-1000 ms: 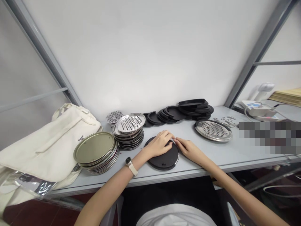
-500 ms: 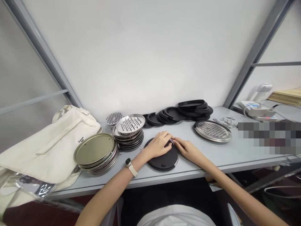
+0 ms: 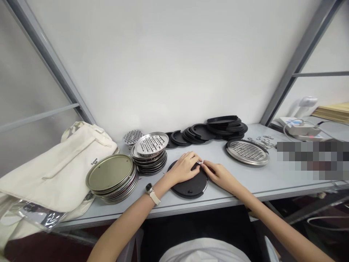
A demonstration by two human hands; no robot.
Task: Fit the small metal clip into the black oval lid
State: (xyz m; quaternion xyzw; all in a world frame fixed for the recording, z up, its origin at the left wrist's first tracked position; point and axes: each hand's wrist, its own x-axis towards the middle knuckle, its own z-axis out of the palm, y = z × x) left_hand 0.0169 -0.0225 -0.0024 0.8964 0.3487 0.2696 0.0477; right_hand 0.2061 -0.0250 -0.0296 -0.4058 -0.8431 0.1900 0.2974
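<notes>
A round black disc (image 3: 192, 188) with a small hole near its front lies on the table before me. My left hand (image 3: 185, 168) rests over its upper part, fingers bent together at the far right rim and holding it. From the right, my right hand (image 3: 215, 171) reaches the same rim, its thumb and fingertips pinched together. A small shiny metal piece (image 3: 199, 163) shows between the two hands; most of it is hidden by fingers. To the right sits a round metal grater (image 3: 247, 152) in a black rim, apart from my hands.
Stacked graters (image 3: 152, 145) and greenish round plates (image 3: 110, 173) stand left, beside a cream bag (image 3: 62, 163). Black round holders (image 3: 201, 131) pile along the wall. Small metal parts (image 3: 263, 141) lie at right, near a white device with cables (image 3: 298, 127).
My right fingertips have shifted very slightly at the rim of the disc. My left hand and the disc stay where they were.
</notes>
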